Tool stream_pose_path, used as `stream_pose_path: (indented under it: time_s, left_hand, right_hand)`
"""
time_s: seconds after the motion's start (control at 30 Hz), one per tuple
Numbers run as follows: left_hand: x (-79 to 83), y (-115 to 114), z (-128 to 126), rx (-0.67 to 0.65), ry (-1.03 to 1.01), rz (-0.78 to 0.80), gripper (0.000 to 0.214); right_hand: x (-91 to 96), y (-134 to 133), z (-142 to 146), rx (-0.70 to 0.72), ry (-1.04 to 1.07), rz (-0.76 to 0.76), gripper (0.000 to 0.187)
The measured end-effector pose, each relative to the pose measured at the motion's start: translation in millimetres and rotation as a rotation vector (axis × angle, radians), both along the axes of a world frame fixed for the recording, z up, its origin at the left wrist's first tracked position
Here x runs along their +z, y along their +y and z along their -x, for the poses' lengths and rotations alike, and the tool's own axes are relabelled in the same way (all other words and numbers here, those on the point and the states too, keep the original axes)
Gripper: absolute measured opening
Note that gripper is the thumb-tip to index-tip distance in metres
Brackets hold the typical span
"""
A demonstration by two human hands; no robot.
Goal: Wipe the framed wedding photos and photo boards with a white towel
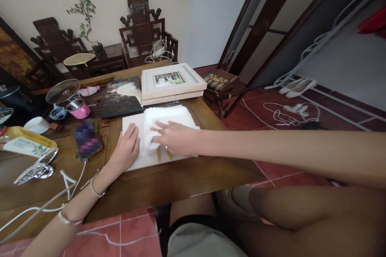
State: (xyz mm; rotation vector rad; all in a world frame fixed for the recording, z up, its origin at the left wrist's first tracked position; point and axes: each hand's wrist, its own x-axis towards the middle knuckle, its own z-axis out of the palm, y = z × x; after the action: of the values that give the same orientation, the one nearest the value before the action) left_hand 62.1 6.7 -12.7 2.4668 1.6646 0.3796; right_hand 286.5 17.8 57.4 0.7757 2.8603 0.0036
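Observation:
A folded white towel (176,114) lies on a flat white board (132,160) near the table's front edge. My right hand (175,138) rests on top of the towel, fingers spread and pressing into its soft surface; a ring is on one finger. Below that hand, two yellowish-brown strips (159,155) show on the board, their upper ends hidden. My left hand (129,146) lies flat on the left part of the board, fingers stretched out and holding nothing.
Behind the board are a framed photo (173,80) on a stacked frame and a dark picture panel (120,96). Leftward stand a pink cup (78,108), a bottle of yellow liquid (27,140), a hair claw clip (39,168), a blurred-out object and white cables. A wooden chair (259,28) holds a bag.

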Motion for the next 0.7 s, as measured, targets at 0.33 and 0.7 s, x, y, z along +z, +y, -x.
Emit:
stream_pose_path:
  time_s: [0.33, 0.7]
  left_hand:
    - [6.3, 6.1, -2.8, 0.012, 0.011, 0.022, 0.049]
    - [5.8, 4.7, -0.2, 0.012, 0.009, 0.010, 0.048]
  right_hand:
    - [27.0, -55.9, 14.2, -0.043, -0.056, 0.162, 0.031]
    - [22.9, -42.2, 9.1, 0.002, -0.037, 0.147, 0.036]
